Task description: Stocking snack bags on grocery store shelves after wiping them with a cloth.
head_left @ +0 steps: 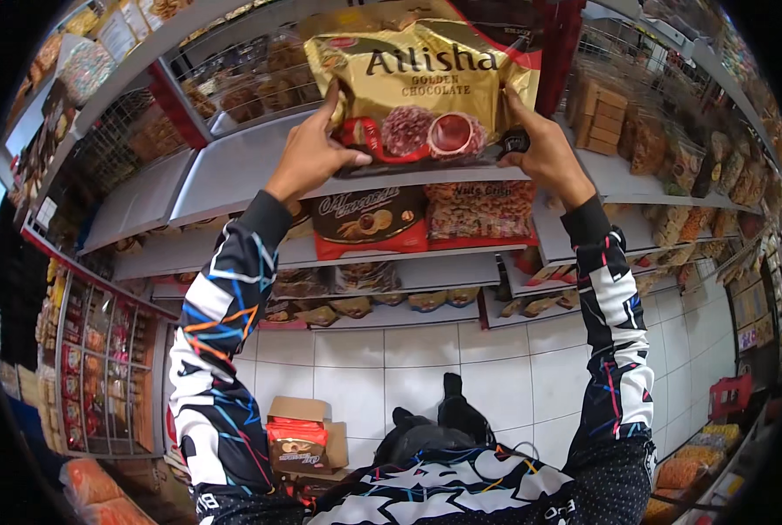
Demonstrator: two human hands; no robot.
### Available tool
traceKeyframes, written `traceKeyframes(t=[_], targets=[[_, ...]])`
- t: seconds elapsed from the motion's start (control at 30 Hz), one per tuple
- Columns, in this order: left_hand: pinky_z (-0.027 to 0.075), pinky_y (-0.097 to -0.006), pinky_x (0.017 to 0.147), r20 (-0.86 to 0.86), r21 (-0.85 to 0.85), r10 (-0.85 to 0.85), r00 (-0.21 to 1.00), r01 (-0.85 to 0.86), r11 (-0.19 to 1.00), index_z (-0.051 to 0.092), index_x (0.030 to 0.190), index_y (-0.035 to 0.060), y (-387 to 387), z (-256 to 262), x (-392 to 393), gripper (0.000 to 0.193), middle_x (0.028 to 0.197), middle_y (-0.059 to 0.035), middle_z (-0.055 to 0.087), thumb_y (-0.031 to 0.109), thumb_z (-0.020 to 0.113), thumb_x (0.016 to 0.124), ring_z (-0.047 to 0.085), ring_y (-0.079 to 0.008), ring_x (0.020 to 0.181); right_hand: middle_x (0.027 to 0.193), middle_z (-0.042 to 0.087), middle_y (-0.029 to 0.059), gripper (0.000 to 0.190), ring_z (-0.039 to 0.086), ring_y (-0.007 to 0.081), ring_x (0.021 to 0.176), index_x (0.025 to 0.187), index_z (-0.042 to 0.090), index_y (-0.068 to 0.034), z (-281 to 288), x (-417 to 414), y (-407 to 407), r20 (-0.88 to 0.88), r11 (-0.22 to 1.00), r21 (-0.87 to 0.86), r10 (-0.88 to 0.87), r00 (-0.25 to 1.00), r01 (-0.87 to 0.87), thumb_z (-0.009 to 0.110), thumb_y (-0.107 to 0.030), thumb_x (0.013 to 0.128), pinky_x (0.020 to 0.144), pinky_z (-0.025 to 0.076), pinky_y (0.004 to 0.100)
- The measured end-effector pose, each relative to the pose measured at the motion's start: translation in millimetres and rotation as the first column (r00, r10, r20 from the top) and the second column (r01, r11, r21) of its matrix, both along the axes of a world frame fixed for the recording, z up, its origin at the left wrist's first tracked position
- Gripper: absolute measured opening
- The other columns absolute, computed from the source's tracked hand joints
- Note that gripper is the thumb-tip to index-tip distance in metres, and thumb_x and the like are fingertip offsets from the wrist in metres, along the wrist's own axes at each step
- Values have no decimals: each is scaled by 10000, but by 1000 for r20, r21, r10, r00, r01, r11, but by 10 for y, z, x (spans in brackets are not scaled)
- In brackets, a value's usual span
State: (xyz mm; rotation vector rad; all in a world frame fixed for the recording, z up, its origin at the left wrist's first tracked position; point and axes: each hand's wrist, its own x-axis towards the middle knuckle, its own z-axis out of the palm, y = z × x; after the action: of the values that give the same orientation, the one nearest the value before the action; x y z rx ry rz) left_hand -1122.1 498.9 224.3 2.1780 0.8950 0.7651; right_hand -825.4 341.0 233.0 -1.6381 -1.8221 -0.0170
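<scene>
A gold Ailisha chocolate bag (430, 82) stands upright on the upper white shelf (246, 157), its printed front towards me. My left hand (315, 144) grips its left side, thumb low on the front. At the right side, my right hand (542, 144) holds it with thumb and fingers. Behind the bag another dark and gold package (522, 26) shows partly. One shelf lower, a dark and red Oat Chocoball bag (371, 220) leans beside a Nuts Crisp bag (481, 210).
An opened cardboard box (335, 446) with red and brown packets (297, 443) sits on the tiled floor (423, 387) at lower left. Snack bags (686, 164) line the shelves to the right. A wire rack (105, 367) stands left. A red plastic basket (730, 395) is at the right.
</scene>
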Motion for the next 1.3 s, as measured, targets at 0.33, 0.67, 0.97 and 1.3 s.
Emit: traceKeyframes(t=[0.33,0.67,0.97,1.3], targets=[[459,-321,961,246,-25,-128,961,138,990,180,1483,-8,802,-421,1180,1145,1320,-206,531,144,882,591,576,-288,1150,1341,485,245,1033,492,378,1226,1473,266,-77,-283,1042,601,50,988,81,-139,989,134,801,13,594,962,441,398],[503,-342,859,29,291,207,978,-207,934,307,1432,8,843,-533,1428,1023,1117,-189,644,169,864,589,621,-290,1072,1410,285,384,1077,424,482,1249,1453,277,-65,-584,1061,891,12,927,121,-358,933,354,855,-36,545,1014,427,426],[468,-342,932,279,6,-34,960,33,999,299,1441,-21,908,-690,1237,1063,1213,-201,563,194,880,577,560,-289,1125,1373,216,473,1100,397,611,1185,1490,219,-161,-635,1005,1201,126,904,21,-426,896,426,835,-80,583,991,422,500],[421,-351,976,86,126,105,991,-115,985,455,1364,8,696,-640,1215,880,1255,-194,556,254,859,622,554,-305,1143,1418,30,472,1127,292,617,1253,1503,197,-178,-470,790,971,162,832,167,-553,817,530,861,-204,593,998,379,555]])
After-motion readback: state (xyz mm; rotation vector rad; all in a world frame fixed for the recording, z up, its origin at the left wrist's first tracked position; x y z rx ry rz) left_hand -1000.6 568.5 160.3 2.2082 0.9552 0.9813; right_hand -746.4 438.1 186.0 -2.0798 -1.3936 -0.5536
